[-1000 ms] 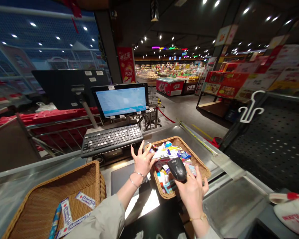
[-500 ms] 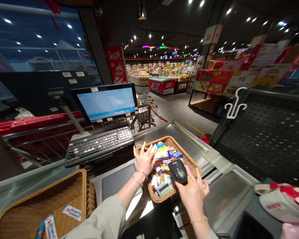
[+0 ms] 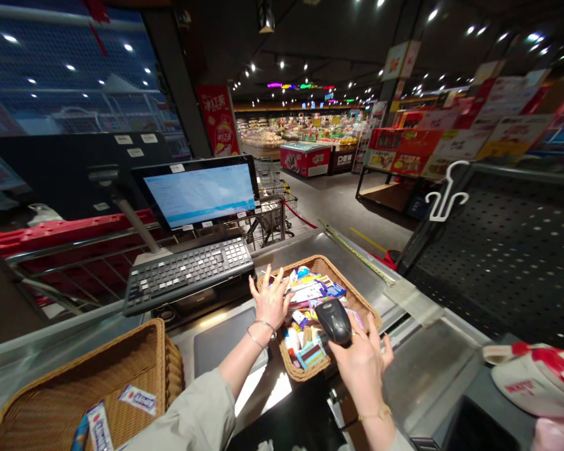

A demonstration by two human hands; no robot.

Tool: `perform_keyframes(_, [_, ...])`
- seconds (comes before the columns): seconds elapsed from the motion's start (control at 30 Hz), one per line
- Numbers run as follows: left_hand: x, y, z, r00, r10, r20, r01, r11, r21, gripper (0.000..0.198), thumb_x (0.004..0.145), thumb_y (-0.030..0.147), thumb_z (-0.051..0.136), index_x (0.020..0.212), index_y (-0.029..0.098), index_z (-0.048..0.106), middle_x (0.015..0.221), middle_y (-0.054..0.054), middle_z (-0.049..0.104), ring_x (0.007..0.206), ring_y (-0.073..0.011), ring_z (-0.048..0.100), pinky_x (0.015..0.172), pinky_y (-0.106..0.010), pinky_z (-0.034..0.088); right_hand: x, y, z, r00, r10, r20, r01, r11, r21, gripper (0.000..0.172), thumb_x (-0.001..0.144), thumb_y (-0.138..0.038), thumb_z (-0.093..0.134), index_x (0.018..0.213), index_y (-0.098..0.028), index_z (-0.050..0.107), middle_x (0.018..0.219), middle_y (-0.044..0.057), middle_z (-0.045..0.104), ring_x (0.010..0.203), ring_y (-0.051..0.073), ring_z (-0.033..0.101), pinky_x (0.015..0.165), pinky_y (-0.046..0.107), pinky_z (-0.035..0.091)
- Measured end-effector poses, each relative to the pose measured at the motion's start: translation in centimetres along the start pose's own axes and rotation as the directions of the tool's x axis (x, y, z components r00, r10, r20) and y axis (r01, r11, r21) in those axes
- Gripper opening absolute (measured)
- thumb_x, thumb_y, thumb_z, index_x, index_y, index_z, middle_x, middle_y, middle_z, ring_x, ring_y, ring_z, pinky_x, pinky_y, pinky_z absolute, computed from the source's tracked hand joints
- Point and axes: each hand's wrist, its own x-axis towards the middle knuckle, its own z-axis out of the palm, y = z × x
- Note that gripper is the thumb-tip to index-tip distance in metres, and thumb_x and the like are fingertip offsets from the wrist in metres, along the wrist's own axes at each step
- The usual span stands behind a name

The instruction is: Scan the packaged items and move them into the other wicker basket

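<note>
Black rounded plastic handheld scanner (image 3: 333,321) hanging over the tan wicker basket (image 3: 303,376), just right of lower centre

Right hand (image 3: 363,358) has its grip wrapped around the scanner; left hand (image 3: 269,307) has its grip spread wide over the basket's left side, can't tell if those fingers touch the colourful glossy packets (image 3: 311,356) heaped inside. Main worry imo: they look loose and overlapping, so a push from the left hand could slide some over the rim onto the grey metal worktop (image 3: 413,369), or dipping the scanner too low could knock the pile.
</note>
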Motion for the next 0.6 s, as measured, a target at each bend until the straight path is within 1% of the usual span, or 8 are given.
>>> perform_keyframes(0.13, [-0.6,-0.1,-2.2,0.998,-0.039,-0.047,0.039,0.999,0.006,0.035,0.09,0.043,0.051,0.122,0.031,0.062,0.139,-0.006,0.055,0.142,-0.0318,0.03,0.113,-0.068,-0.006,0.1,-1.6,-0.3,0.998,-0.055,0.005,0.054,0.998,0.025,0.035,0.079,-0.042,0.053,0.104,-0.022,0.068,0.12,0.005,0.067,0.133,0.031,0.037,0.107,0.053,0.016])
perform_keyframes(0.27, [-1.5,-0.8,-4.4,0.997,-0.06,-0.057,0.061,0.998,0.019,0.038,0.091,0.045,0.05,0.125,0.031,0.059,0.143,-0.004,0.051,0.143,-0.0312,0.027,0.114,-0.066,-0.005,0.0,-3.9,-0.5,0.995,-0.101,0.001,0.101,0.993,0.062,0.031,0.079,-0.043,0.058,0.099,-0.023,0.07,0.118,0.004,0.068,0.133,0.031,0.038,0.107,0.052,0.015])
perform_keyframes(0.43, [-3.2,-2.7,-6.8,0.992,-0.109,-0.069,0.112,0.993,0.046,0.039,0.091,0.042,0.05,0.128,0.032,0.057,0.146,-0.004,0.046,0.144,-0.0315,0.024,0.114,-0.067,-0.002,-0.4,-6.8,-0.6,0.984,-0.172,0.033,0.168,0.98,0.103,0.029,0.08,-0.045,0.058,0.096,-0.023,0.071,0.12,0.005,0.067,0.131,0.032,0.04,0.107,0.053,0.014])
perform_keyframes(0.5, [-4.0,-3.6,-7.8,0.988,-0.136,-0.079,0.141,0.988,0.061,0.039,0.09,0.041,0.051,0.128,0.032,0.057,0.146,-0.004,0.046,0.144,-0.0319,0.024,0.114,-0.067,-0.002,-0.6,-7.9,-0.6,0.977,-0.207,0.051,0.2,0.973,0.118,0.03,0.08,-0.044,0.058,0.098,-0.023,0.07,0.121,0.007,0.066,0.132,0.033,0.039,0.108,0.054,0.014])
perform_keyframes(0.6, [-5.6,-5.2,-9.3,0.979,-0.185,-0.091,0.193,0.977,0.088,0.039,0.09,0.041,0.052,0.127,0.032,0.057,0.146,-0.004,0.046,0.144,-0.0323,0.024,0.113,-0.067,-0.001,-1.1,-9.5,-0.4,0.964,-0.258,0.069,0.246,0.958,0.145,0.031,0.079,-0.042,0.059,0.102,-0.023,0.07,0.122,0.006,0.066,0.134,0.032,0.036,0.108,0.054,0.014])
